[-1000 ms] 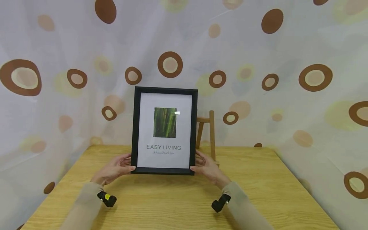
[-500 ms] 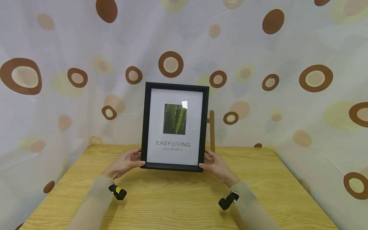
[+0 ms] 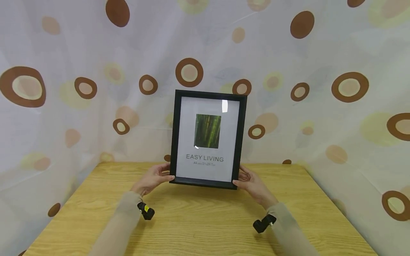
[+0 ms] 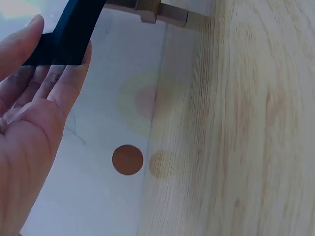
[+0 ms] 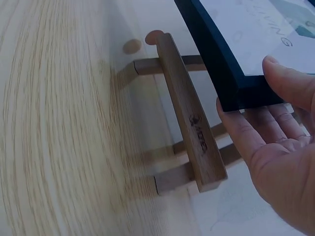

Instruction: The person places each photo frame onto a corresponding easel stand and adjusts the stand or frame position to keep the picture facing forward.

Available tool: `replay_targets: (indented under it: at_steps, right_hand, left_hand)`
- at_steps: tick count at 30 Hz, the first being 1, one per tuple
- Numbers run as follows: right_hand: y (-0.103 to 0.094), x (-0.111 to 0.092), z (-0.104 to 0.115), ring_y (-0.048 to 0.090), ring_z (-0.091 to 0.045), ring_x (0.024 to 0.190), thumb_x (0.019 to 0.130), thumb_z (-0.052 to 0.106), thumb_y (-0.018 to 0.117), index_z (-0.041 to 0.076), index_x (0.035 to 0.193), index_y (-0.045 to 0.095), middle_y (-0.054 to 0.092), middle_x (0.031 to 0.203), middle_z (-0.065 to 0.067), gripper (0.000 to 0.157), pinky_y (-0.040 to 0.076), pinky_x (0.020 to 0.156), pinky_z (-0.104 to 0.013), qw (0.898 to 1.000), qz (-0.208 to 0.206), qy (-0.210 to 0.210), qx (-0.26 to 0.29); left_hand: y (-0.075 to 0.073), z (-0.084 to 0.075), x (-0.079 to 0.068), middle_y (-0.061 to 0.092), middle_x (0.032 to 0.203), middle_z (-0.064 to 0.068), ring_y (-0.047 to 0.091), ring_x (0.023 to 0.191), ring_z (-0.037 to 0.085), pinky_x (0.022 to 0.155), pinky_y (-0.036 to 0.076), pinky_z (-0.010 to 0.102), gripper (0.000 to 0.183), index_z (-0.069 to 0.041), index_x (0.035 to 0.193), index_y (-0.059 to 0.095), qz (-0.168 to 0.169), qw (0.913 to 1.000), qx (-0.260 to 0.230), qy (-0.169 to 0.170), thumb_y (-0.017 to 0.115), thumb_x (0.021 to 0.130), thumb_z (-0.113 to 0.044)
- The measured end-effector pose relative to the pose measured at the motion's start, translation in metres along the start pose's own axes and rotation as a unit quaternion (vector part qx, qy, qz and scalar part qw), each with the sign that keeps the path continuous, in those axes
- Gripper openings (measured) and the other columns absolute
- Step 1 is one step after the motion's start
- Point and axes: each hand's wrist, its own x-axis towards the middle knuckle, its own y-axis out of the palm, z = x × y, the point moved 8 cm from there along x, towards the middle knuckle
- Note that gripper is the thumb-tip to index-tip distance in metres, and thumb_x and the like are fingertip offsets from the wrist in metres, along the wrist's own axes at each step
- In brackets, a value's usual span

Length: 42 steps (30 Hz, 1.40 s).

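Observation:
A black picture frame (image 3: 208,139) with a green bamboo print and the words "EASY LIVING" is held upright, leaning slightly to the right, over the back of the table. My left hand (image 3: 153,180) grips its lower left corner, thumb on the front and fingers behind. At the lower right corner my right hand (image 3: 257,188) grips in the same way. Behind the frame stands a small wooden easel (image 5: 191,115), hidden in the head view. The right wrist view shows its ledge bar and feet close below the frame's corner; part of the easel (image 4: 147,10) also shows in the left wrist view.
The wooden tabletop (image 3: 198,224) stretches out in front of the frame. A pale curtain (image 3: 272,39) with brown rings and dots surrounds the table at the back and sides. Small black cameras (image 3: 146,211) are strapped at both wrists.
Both hands have carried the picture frame to the right and slightly up, and it tilts a little more. The easel, earlier partly visible to its right, is now covered in the head view.

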Motion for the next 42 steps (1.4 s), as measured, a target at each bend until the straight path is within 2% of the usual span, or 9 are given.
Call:
replay_targets:
  at_steps: [9,13,20,24,28,31,33,38,42]
  right_hand:
    - [-0.019,-0.003,-0.003,0.047,-0.028,0.115,0.083,0.002,0.063,0.01,0.145,0.016,0.044,0.13,-0.025,0.078,0.045,0.088,-0.031,1.0,-0.013,-0.005,-0.009]
    - [-0.03,-0.002,-0.004,0.046,-0.028,0.116,0.083,0.004,0.064,0.01,0.145,0.017,0.044,0.13,-0.024,0.078,0.045,0.087,-0.029,1.0,-0.02,-0.012,-0.018]
    - [-0.038,0.001,0.002,0.044,-0.028,0.118,0.082,0.009,0.066,0.012,0.145,0.019,0.045,0.13,-0.021,0.079,0.044,0.089,-0.028,0.999,-0.03,-0.027,-0.034]
    - [-0.04,0.003,0.003,0.044,-0.029,0.118,0.081,0.01,0.067,0.013,0.145,0.021,0.046,0.131,-0.019,0.079,0.042,0.092,-0.031,0.998,-0.036,-0.026,-0.035]
    - [-0.045,0.003,0.001,0.041,-0.029,0.12,0.082,0.009,0.066,0.013,0.144,0.022,0.044,0.132,-0.019,0.076,0.041,0.093,-0.031,0.998,-0.047,-0.019,-0.04]
    - [-0.049,0.004,0.002,0.041,-0.027,0.122,0.083,0.009,0.065,0.007,0.143,0.023,0.04,0.135,-0.019,0.073,0.042,0.092,-0.027,0.998,-0.05,-0.022,-0.041]
    - [-0.052,0.005,0.002,0.04,-0.026,0.123,0.084,0.007,0.063,0.004,0.142,0.024,0.038,0.137,-0.019,0.071,0.043,0.09,-0.024,0.998,-0.052,-0.02,-0.033]
    - [-0.056,0.007,0.0,0.036,-0.027,0.125,0.085,0.006,0.062,0.004,0.143,0.022,0.034,0.14,-0.018,0.071,0.043,0.088,-0.021,0.998,-0.058,-0.017,-0.022]
    - [-0.06,0.008,-0.005,0.035,-0.025,0.126,0.084,0.007,0.064,0.006,0.144,0.021,0.034,0.141,-0.016,0.073,0.042,0.089,-0.021,0.997,-0.07,-0.007,-0.011]
  left_hand:
    - [0.005,0.001,0.017,0.041,0.134,0.017,0.041,0.121,0.032,0.098,0.035,0.045,0.073,0.002,0.137,0.033,-0.063,0.9979,0.011,-0.011,0.072,0.077,-0.014]
    - [0.013,0.001,0.025,0.046,0.131,0.017,0.044,0.118,0.031,0.098,0.036,0.043,0.067,0.002,0.135,0.037,-0.076,0.9971,0.001,0.004,0.07,0.078,-0.01]
    - [0.026,-0.004,0.033,0.053,0.124,0.011,0.049,0.113,0.027,0.097,0.037,0.045,0.045,-0.006,0.129,0.048,-0.087,0.9945,0.0,0.058,0.061,0.085,-0.003]
    - [0.03,-0.003,0.037,0.051,0.127,0.011,0.049,0.112,0.028,0.096,0.037,0.044,0.044,-0.005,0.13,0.048,-0.096,0.9926,-0.019,0.072,0.057,0.087,0.001]
    - [0.035,-0.003,0.041,0.046,0.132,0.012,0.046,0.115,0.028,0.098,0.035,0.044,0.048,-0.005,0.134,0.043,-0.093,0.9931,-0.04,0.06,0.055,0.088,0.001]
    - [0.04,-0.009,0.04,0.042,0.136,0.012,0.042,0.119,0.029,0.1,0.033,0.044,0.05,-0.004,0.136,0.038,-0.078,0.9948,-0.047,0.046,0.054,0.089,0.001]
    - [0.042,-0.007,0.044,0.04,0.137,0.011,0.041,0.12,0.029,0.101,0.032,0.044,0.051,-0.005,0.137,0.037,-0.079,0.9946,-0.054,0.04,0.054,0.089,0.0]
    - [0.04,0.004,0.057,0.046,0.132,0.008,0.046,0.115,0.026,0.098,0.036,0.043,0.052,-0.01,0.136,0.041,-0.094,0.9927,-0.058,0.049,0.056,0.087,0.0]
    - [0.041,0.003,0.061,0.049,0.128,0.008,0.049,0.113,0.025,0.095,0.039,0.042,0.051,-0.011,0.135,0.042,-0.093,0.9932,-0.046,0.052,0.056,0.087,0.0]
